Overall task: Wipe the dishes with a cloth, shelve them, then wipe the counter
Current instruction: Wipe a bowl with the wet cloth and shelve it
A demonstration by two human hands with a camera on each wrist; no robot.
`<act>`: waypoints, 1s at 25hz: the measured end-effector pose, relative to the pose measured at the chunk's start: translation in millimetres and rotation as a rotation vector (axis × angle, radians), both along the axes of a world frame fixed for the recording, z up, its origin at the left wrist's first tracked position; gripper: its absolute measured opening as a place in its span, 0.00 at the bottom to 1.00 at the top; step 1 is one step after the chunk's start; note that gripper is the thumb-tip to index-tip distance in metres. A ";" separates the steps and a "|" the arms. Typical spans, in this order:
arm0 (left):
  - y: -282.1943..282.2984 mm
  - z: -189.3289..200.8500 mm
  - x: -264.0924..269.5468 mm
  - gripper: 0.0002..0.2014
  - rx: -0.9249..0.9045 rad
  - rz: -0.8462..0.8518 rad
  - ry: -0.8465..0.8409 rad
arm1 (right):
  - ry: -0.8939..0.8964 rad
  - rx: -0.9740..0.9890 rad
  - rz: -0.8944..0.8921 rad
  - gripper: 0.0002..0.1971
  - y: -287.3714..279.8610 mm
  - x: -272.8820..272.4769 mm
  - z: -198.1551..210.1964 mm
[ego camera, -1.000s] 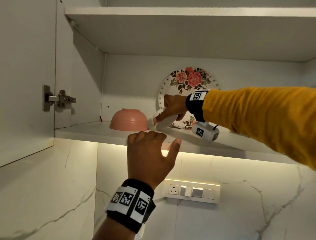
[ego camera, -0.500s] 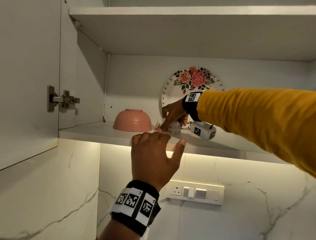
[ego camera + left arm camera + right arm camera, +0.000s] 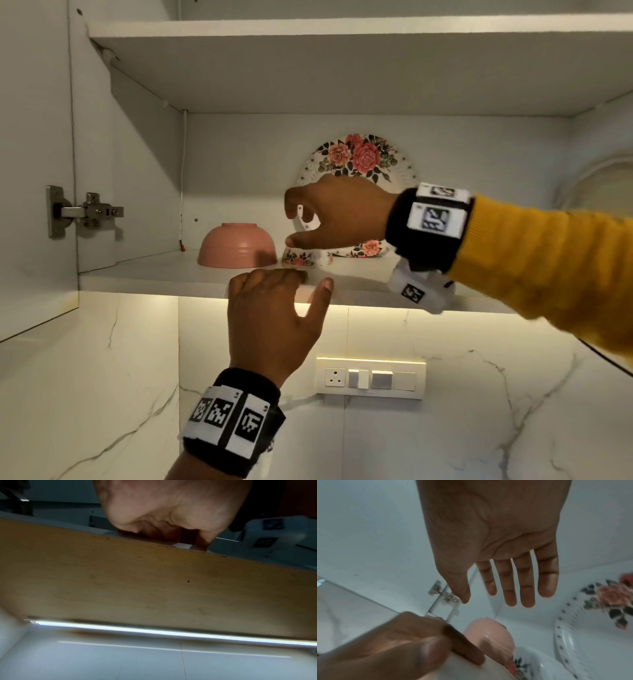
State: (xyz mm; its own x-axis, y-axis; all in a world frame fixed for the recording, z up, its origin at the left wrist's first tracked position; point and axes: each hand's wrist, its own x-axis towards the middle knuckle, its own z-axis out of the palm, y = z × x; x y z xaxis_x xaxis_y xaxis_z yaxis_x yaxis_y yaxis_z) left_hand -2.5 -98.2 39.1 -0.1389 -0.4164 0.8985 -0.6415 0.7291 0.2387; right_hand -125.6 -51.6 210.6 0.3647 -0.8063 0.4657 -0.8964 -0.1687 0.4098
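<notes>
The right hand (image 3: 337, 214), fingers spread and holding nothing, is hovering over the small cup (image 3: 306, 257), which is looking fragile and smooth, best gripped round its rim.

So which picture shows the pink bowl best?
The head view: the pink bowl sits whole and upside down on the shelf, left of the small flowered bowl. The right wrist view shows only its blurry side behind the left hand. The left wrist view misses it.
</notes>
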 end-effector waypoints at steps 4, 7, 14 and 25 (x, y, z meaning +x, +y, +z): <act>9.9 8.1 2.1 0.23 0.012 -0.092 0.059 | 0.010 -0.256 0.141 0.21 78.2 -1.2 -34.7; 34.6 7.3 -2.5 0.19 -0.087 -0.247 0.169 | -0.174 -0.347 0.209 0.17 124.3 -15.6 -72.5; 98.1 -73.8 -43.6 0.15 0.247 -0.685 0.173 | -0.658 -0.345 0.152 0.12 181.5 -87.5 -213.4; 139.4 -260.6 -160.0 0.07 0.928 -0.952 -0.375 | -0.755 0.382 -0.680 0.09 240.9 -283.5 -452.0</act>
State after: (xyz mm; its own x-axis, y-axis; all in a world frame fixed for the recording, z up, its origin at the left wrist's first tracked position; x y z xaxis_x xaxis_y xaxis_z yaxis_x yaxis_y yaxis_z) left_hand -162.5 41.2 -221.6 -0.8742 -0.4456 0.1928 -0.1239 0.5888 0.7987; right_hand -409.1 189.3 -241.4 -0.4885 -0.8706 0.0577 -0.8491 0.4591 -0.2612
